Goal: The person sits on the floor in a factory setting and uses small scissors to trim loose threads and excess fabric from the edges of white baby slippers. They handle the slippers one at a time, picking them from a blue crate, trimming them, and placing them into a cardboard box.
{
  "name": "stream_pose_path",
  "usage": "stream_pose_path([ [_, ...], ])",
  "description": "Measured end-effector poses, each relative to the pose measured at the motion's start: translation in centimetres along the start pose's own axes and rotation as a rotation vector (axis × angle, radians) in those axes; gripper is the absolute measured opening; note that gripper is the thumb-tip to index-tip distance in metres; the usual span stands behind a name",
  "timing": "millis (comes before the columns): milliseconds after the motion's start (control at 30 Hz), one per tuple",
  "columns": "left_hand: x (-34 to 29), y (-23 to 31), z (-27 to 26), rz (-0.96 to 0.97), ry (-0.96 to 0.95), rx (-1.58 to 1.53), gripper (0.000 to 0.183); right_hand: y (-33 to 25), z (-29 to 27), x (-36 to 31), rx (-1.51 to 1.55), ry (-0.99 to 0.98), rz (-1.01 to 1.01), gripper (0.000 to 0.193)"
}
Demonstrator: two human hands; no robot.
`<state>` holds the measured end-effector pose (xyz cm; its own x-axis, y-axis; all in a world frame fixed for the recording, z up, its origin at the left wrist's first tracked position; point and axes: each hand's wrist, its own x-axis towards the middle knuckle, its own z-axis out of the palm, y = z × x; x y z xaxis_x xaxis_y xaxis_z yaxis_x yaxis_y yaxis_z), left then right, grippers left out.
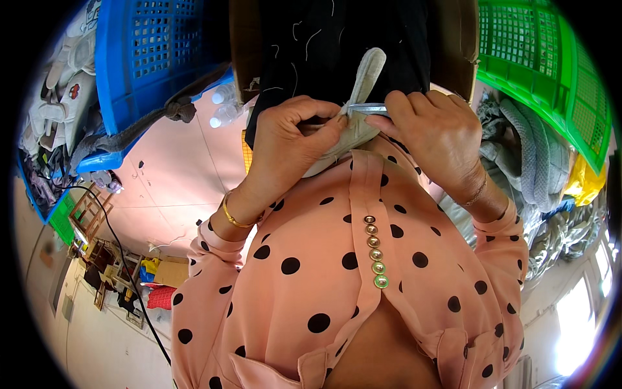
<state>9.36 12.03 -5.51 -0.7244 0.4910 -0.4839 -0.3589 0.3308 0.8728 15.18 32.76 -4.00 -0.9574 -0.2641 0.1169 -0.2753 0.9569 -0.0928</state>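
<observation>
Close in front of my polka-dot shirt is a pale shoe upper (353, 134), with a long cream strip (368, 72) standing up from it. My left hand (295, 133) is closed, thumb and fingers pinching the upper near the foot of the strip. In my right hand (435, 131) is a flat silver metal tool (367, 109), whose kind I cannot make out. It lies across the upper, its tip almost at my left fingertips. My hands cover part of the upper and the tool's right end.
A blue plastic crate (113, 84) stands at the left, with a grey cloth strip (120, 137) tied to it. Beyond it lie pale shoe pieces (68, 97). On the right are a green crate (541, 84) and grey shoe pieces (525, 155). Loose threads lie on my dark lap (324, 61).
</observation>
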Motion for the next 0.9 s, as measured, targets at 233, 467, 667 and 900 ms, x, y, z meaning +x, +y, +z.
stream_pose_path([
  [233,-0.3,0.2,0.2,0.063,-0.007,0.082,0.015,1.7,0.5,-0.7,0.589,-0.104,0.291,0.039],
  [467,-0.1,-0.3,0.8,0.302,-0.031,0.217,0.015,1.0,2.3,-0.7,1.569,-0.071,0.684,0.038],
  [667,0.1,0.0,0.9,0.335,-0.024,0.292,0.016,0.8,3.0,-1.5,1.856,-0.117,0.762,0.027],
  [900,0.0,-0.4,0.5,0.283,-0.149,0.318,0.011,0.3,2.3,-2.8,1.853,-0.131,0.785,0.017],
])
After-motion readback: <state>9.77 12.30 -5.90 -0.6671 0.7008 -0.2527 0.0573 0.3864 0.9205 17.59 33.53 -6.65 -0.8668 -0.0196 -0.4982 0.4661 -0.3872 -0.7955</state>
